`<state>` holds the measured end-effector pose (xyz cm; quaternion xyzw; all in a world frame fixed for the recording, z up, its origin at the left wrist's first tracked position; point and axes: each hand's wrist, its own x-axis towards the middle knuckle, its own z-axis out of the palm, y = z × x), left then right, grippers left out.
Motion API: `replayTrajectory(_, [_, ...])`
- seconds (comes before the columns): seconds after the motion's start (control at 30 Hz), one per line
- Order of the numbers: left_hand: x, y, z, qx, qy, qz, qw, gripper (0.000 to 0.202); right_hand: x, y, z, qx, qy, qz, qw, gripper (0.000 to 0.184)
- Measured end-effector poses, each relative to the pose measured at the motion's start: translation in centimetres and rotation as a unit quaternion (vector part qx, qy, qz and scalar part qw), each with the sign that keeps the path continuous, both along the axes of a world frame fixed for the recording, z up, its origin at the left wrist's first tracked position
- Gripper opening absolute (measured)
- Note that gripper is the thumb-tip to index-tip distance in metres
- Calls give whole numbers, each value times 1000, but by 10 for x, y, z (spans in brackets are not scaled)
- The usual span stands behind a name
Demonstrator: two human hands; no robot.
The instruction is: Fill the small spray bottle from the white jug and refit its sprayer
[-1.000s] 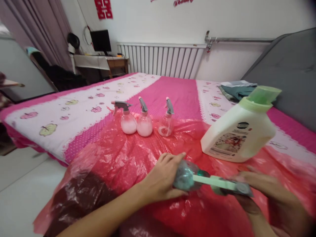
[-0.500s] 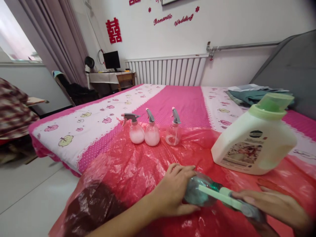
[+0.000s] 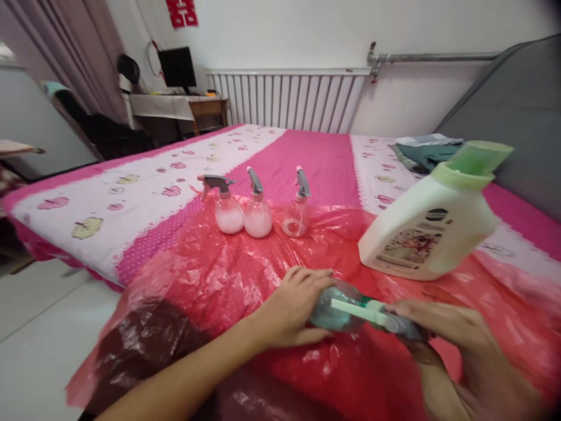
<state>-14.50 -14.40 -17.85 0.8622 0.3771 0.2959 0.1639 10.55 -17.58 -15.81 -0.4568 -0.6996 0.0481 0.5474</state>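
Note:
A teal, see-through spray bottle (image 3: 339, 307) lies tilted on its side between my hands, low over the red plastic sheet (image 3: 210, 275). My left hand (image 3: 302, 304) wraps around its round body. At the other end my right hand (image 3: 442, 327) grips the grey and pale green spray head (image 3: 401, 324). Its mint-green trigger points toward the body. Behind stand three clear spray bottles with grey heads: a left one (image 3: 229, 213) and a middle one (image 3: 258, 216) holding whitish contents, and a right one (image 3: 297, 219) that looks nearly empty.
A large white detergent jug (image 3: 427, 234) with a green cap stands on the sheet to the right. Folded clothes (image 3: 427, 151) lie farther back on the pink bed (image 3: 315, 152). A radiator (image 3: 284, 99) and a desk (image 3: 166, 108) with a monitor are beyond.
The view has tipped downward, so the wall lettering is out of sight. Both hands still hold the teal spray bottle; the right hand has turned around the spray head, which now sits closer to the body.

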Motion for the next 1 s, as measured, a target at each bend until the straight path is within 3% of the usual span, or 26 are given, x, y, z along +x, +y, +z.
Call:
replayTrajectory(0.1, [-1, 2, 1, -2, 4, -1, 1000, 72, -18, 0, 24, 25, -37, -95, 995, 11])
replayTrajectory(0.17, [0, 4, 0, 1, -2, -6, 1000, 73, -21, -1, 31, -14, -82, -75, 994, 7])
replayTrajectory(0.27, [0, 5, -2, 19, -9, -26, 999, 72, -19, -2, 32, -60, -53, -86, 993, 12])
replayTrajectory(0.33, [1, 6, -3, 27, -10, -27, 999, 71, -17, -2, 31, -43, -40, -112, 992, 11])
replayTrajectory(0.47, [1, 7, -3, 25, -12, -27, 999, 71, -16, 0, 28, -89, -40, -63, 993, 17])
replayTrajectory(0.57, [0, 6, -4, 22, -10, -29, 999, 71, -16, 0, 29, -127, 45, -129, 982, 32])
replayTrajectory(0.67, [0, 6, -4, 18, -12, -23, 1000, 75, -16, -2, 32, -121, 35, -166, 978, 36])
replayTrajectory(0.9, [-5, 11, -6, 19, 13, -50, 998, 81, -8, 1, 29, -168, 143, -78, 972, 41])
replayTrajectory(1.0, [-6, 11, -7, 18, 22, -49, 998, 79, -2, 5, 27, -166, 103, -78, 978, 40])
